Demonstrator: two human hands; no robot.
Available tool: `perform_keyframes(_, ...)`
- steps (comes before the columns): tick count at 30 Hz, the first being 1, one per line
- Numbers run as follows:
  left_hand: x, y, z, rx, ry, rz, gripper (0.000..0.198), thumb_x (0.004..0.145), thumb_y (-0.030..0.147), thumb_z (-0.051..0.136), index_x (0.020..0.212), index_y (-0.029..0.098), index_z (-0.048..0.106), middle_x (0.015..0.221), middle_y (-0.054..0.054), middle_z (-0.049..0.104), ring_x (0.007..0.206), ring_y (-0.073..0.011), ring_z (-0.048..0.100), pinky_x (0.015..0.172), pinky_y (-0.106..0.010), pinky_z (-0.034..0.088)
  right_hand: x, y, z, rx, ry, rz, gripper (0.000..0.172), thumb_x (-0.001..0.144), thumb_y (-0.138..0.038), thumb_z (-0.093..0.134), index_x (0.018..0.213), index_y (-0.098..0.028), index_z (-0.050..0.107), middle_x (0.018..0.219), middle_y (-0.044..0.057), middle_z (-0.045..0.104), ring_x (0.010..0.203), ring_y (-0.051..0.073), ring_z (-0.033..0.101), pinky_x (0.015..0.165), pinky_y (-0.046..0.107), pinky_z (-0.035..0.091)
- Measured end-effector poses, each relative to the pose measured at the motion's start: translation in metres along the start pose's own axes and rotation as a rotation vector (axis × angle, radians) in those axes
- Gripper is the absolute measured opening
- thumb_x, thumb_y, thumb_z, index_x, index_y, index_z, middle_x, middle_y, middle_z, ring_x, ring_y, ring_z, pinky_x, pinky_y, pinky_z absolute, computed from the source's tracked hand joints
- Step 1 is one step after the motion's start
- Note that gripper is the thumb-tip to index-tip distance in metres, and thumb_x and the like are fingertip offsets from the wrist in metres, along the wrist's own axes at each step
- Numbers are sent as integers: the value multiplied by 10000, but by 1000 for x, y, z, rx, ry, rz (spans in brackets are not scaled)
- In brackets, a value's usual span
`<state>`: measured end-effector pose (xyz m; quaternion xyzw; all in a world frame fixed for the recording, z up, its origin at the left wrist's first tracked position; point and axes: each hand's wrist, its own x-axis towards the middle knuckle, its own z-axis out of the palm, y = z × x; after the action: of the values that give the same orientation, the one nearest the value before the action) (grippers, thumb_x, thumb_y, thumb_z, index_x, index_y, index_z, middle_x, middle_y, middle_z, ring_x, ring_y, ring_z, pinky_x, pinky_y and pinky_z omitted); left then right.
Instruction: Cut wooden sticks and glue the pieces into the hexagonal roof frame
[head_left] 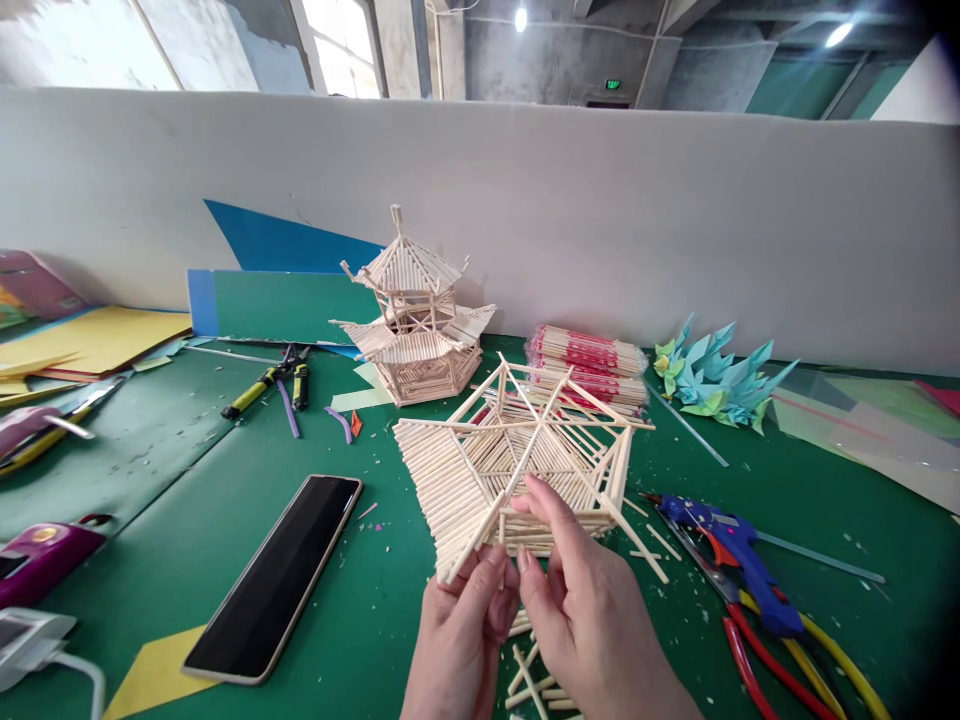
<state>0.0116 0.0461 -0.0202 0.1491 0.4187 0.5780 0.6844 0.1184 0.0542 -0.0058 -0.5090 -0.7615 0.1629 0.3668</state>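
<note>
Left hand (466,622) pinches the stick model (517,460); right hand (583,592), loosely spread, touches it.

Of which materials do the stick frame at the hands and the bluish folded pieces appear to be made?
The stick frame seems wood or bamboo, matte and unpainted, with pale sticks. The folded pieces are probably paper, matte, showing crisp creases.

We see a black phone (274,580) with one end on yellow paper (154,678). We spot pointy blue paper shapes (724,375) and, up high, a glowing green sign (613,85).
</note>
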Motion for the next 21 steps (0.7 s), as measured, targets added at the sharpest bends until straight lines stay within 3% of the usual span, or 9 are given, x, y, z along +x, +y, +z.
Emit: perform_keyframes(21, 1, -1, -3, 16, -9, 8, 343, 619, 313, 729, 440, 141, 492, 421, 55, 397, 438, -61, 300, 449, -190, 300, 1, 0, 2, -4, 34, -22, 524, 797, -123, 376, 1308, -168, 269, 1109, 95, 629, 925, 204, 631, 728, 353, 553)
